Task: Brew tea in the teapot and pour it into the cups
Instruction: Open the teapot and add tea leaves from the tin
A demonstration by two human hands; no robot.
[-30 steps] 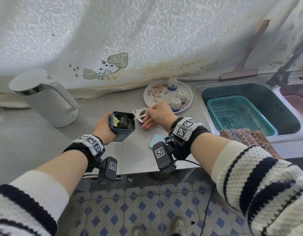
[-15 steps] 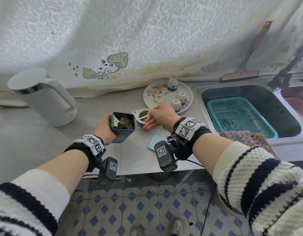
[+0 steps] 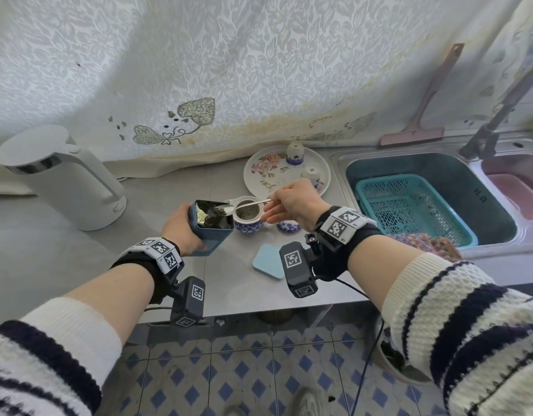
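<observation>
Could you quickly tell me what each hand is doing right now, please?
Left hand: closed around the open blue square tea tin.
Right hand: closed on the thin metal spoon, bowl at the tin's mouth.

No words, brand names or numbers could be read anywhere in the head view. Square black-and-white coded markers were seen on the left wristband (image 3: 158, 251) and the right wristband (image 3: 341, 225), and on the dark modules hung below each wrist (image 3: 191, 299) (image 3: 296, 268), but only patterns were carried by them, not text. Tiny characters were printed at the edge of the right wristband, too small to be made out.
</observation>
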